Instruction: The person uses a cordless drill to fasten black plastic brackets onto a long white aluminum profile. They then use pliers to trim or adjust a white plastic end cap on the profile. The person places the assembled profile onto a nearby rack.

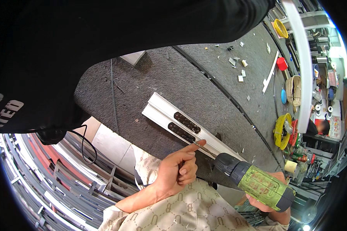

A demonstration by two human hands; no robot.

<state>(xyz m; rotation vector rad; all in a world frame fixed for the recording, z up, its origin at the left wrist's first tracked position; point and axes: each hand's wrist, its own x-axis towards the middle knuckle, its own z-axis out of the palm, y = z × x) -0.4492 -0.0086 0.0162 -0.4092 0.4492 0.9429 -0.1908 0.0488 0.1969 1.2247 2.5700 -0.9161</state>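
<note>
My right hand [260,203] grips a green and black cordless drill [263,185]. The drill's thin bit [209,152] points up and left, along a white profile [155,104] lying on grey carpet. Two black rounded inserts [187,122] sit on the profile's face. My left hand [178,166] is beside the profile's near edge, its index finger stretched to the bit's tip and the other fingers curled in. Whether those curled fingers hold something small is hidden. The right hand's fingers are mostly behind the drill.
A person's black sleeve [173,23] fills the top left. A long white strip [302,69] curves down the right. Beyond the carpeted surface [127,88], with its scattered scraps, stand a yellow basket [278,133] and a red cup [282,64]. Long profiles [46,184] are stacked at lower left.
</note>
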